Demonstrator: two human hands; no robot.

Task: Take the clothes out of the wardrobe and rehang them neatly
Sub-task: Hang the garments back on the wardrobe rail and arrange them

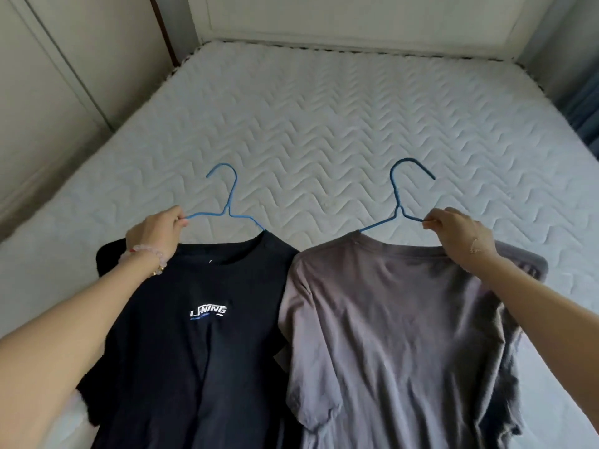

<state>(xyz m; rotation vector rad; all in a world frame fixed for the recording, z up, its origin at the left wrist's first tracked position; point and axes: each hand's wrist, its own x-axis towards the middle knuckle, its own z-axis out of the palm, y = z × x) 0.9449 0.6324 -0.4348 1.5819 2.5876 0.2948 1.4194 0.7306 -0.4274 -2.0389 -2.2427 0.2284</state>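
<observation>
Two T-shirts lie flat side by side on the bare white mattress point(324, 124). The left one is a black T-shirt point(194, 351) with a white chest logo. The right one is a grey T-shirt point(395, 335). A blue wire hanger pokes out of each neck hole. My left hand point(155, 236) pinches the left arm of the left blue hanger point(228, 202), whose right arm is inside the black collar. My right hand point(453, 233) pinches the right arm of the right blue hanger point(398, 196), whose left arm is inside the grey collar.
White wardrobe doors point(48, 92) run along the left side of the bed. A padded headboard point(356, 21) stands at the far end. A blue curtain point(586, 111) hangs at the right edge. A darker garment point(505, 367) shows under the grey shirt's right side.
</observation>
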